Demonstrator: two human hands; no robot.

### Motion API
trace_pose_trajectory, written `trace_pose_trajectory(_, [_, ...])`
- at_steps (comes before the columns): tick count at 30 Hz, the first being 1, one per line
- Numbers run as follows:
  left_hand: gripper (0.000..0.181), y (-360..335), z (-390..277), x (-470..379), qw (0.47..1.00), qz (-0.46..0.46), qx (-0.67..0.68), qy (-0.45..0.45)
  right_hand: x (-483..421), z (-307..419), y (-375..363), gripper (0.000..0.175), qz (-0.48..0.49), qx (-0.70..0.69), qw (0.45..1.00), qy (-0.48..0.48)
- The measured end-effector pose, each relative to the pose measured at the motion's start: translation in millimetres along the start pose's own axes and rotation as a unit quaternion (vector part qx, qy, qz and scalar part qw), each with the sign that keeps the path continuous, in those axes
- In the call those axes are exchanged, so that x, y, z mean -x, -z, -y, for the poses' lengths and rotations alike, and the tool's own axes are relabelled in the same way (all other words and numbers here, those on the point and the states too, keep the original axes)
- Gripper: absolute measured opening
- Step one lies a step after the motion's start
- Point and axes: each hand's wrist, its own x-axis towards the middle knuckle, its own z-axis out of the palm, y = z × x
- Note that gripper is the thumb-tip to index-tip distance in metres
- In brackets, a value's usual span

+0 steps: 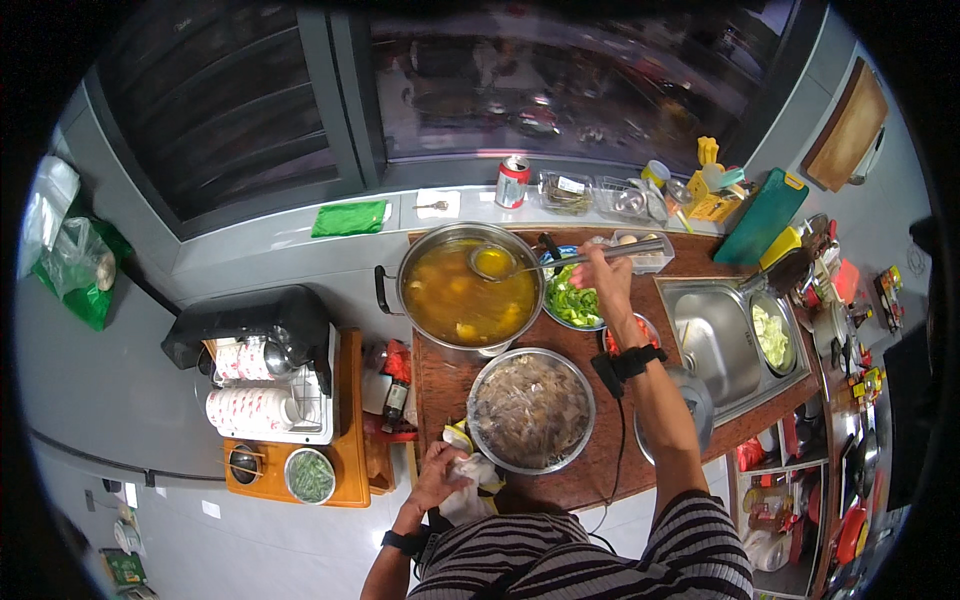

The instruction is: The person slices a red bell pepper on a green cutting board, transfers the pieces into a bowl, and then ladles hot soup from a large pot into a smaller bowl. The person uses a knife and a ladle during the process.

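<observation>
My right hand [609, 276] grips the handle of a steel ladle [564, 260]. The ladle's bowl hangs over a large two-handled steel pot [405, 319], holding yellow liquid. Brownish-yellow broth [439, 289] with several pale and yellow lumps fills much of the pot. My left hand [437, 475] is on a white cloth [472, 487] with yellow trim, its fingers curled at the cloth's edge. Beside that cloth stands a wide steel bowl [587, 379], heaped with greyish-brown pieces [531, 409] that I cannot identify clearly. Chopped greens [574, 300] fill a blue-rimmed bowl just below my right hand.
A black cable [621, 450] runs down the wooden counter [555, 487]. Under my right forearm are a bowl of red pieces [632, 335] and a round lid [694, 401]. The steel sink [701, 337] lies right; a dish rack [328, 420] left. A can [513, 182] stands on the windowsill.
</observation>
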Motion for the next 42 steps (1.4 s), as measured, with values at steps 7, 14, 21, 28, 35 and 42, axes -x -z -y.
trace_pose_trajectory(7, [0.048,4.1,-7.5,-0.7,1.0,0.006,-0.006,-0.009,38.3,8.9,15.6,0.027,0.003,0.017,0.999,0.036])
trace_pose_trajectory(14, [0.046,1.7,-12.8,-0.7,0.998,-0.021,-0.031,-0.046,81.0,26.4,19.4,0.026,0.003,0.051,0.997,0.063])
trace_pose_trajectory(21, [0.039,-17.0,-22.1,9.7,0.981,-0.111,-0.15,-0.054,103.4,36.4,25.0,0.023,0.003,0.042,0.996,0.084])
trace_pose_trajectory(28, [0.049,-17.4,-29.5,15.5,0.986,-0.164,-0.029,-0.006,116.0,46.8,26.9,0.025,0.005,0.017,0.997,0.079])
trace_pose_trajectory(35, [0.038,2.0,-79.6,6.7,0.964,-0.262,0.026,0.046,118.5,51.8,20.3,0.026,0.024,-0.017,0.998,0.053])
trace_pose_trajectory(42, [0.023,-52.6,-124.3,-2.3,0.989,-0.137,0.042,0.019,112.5,49.9,21.1,0.024,0.032,-0.007,0.996,0.078])
